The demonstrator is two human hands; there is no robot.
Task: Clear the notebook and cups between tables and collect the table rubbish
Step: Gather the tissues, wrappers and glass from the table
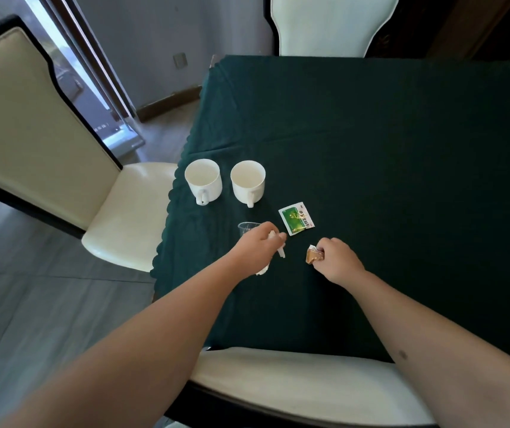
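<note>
White paper scraps (pixel 281 251) are gripped in the left hand (pixel 258 244), a brown wrapper (pixel 314 257) in the right hand (pixel 338 261) — the green sachet (pixel 297 220) lies on the counter (pixel 402 149) just beyond, nearer the left.

Matt green tablecloth (pixel 371 149); glossy white mugs (pixel 203 180); clear plastic cup (pixel 246 229).

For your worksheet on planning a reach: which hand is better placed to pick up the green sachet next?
Probably the left hand: its fingertips lie just beside the green sachet, though it grips white paper. The right hand sits farther away, closed on a brown wrapper.
</note>
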